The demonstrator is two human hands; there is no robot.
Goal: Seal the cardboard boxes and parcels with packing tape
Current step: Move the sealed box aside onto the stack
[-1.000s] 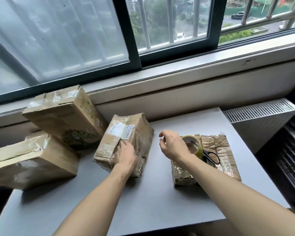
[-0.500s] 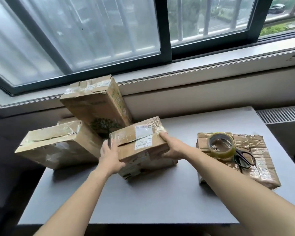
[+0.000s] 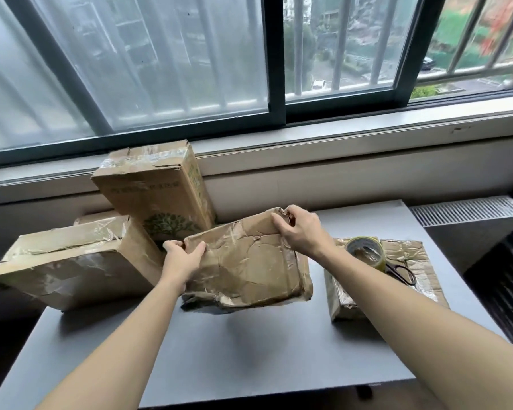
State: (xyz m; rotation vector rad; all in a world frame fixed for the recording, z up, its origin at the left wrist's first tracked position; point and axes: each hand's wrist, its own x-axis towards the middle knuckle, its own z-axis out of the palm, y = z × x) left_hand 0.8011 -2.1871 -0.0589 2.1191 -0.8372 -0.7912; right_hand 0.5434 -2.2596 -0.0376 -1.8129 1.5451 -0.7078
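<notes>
Head view: the left hand point(image 3: 182, 258) and right hand point(image 3: 301, 232) each grip an upper corner of the crumpled cardboard parcel point(image 3: 249, 270), held above mid-table point(image 3: 249, 350) for positioning; next it likely needs setting down and the tape roll point(image 3: 365, 251) fetching.

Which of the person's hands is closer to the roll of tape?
Right. The right hand grips the crumpled box's far corner, just left of the tape roll; the left hand grips the box's opposite corner, farther left.
</notes>
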